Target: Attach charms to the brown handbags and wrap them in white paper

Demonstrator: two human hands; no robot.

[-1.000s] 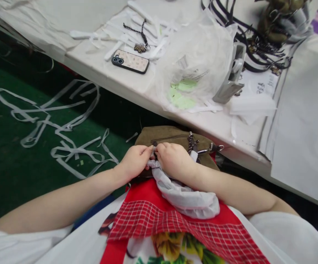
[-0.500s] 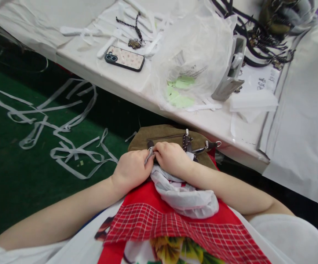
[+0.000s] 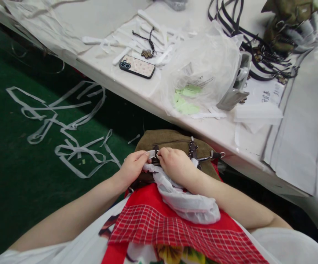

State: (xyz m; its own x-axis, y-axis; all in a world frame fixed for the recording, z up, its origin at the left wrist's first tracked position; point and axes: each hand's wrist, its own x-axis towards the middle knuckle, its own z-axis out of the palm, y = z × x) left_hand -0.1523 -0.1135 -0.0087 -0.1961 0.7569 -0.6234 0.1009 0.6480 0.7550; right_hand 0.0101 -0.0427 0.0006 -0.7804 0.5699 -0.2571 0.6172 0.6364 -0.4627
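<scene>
Against your red apron [image 3: 145, 196], pale wrapping [image 3: 189, 206] already appeared to sheathe a loop; its far end looked unsecured. Beyond, your left hand [image 3: 133, 167] clamped a pale strip [image 3: 151, 154] between its fingers; whether your right hand [image 3: 175, 165], fingers curled, gripped anything, I couldn't tell. Beneath both lay the brown bag [image 3: 167, 137], near the desk [image 3: 98, 68].

No text reads surely: handwriting [image 3: 265, 96] on the paper [image 3: 263, 86] at right and small print [image 3: 204, 80] on or in the bag [image 3: 203, 64] to its left are too blurred.
</scene>
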